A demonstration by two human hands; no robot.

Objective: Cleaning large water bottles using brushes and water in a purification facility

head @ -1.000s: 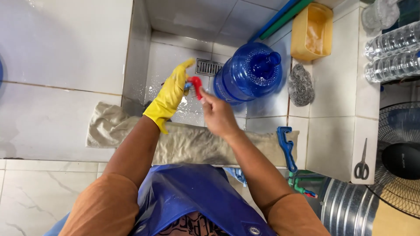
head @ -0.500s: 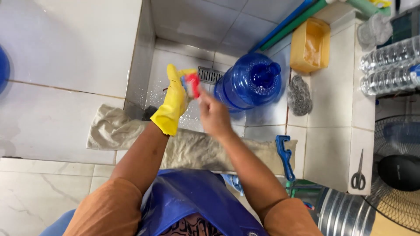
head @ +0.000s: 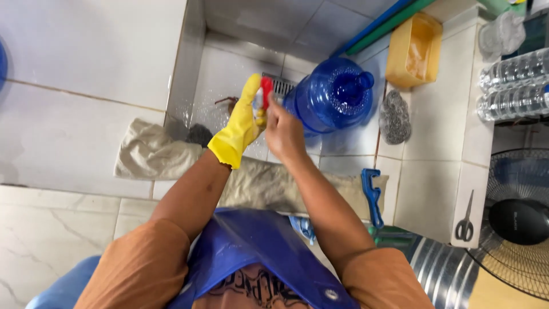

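Yellow rubber glove on the left hand (head: 243,127), bare right hand (head: 284,134), orange short sleeves, blue apron (head: 251,252).

Home wash area: a white-tiled sunken basin (head: 229,86) with a floor drain (head: 281,84), a blue water jug (head: 334,100), a steel scourer (head: 394,116), a yellow tub (head: 413,51), a rag (head: 154,154) along the basin edge, and a fan (head: 514,223).

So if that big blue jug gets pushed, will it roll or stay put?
The jug lies on its side on the wet tiles, and its body is round, so it would probably roll easily. It looks empty and see-through, so likely light for its size. Water drops on it suggest a slippery surface.
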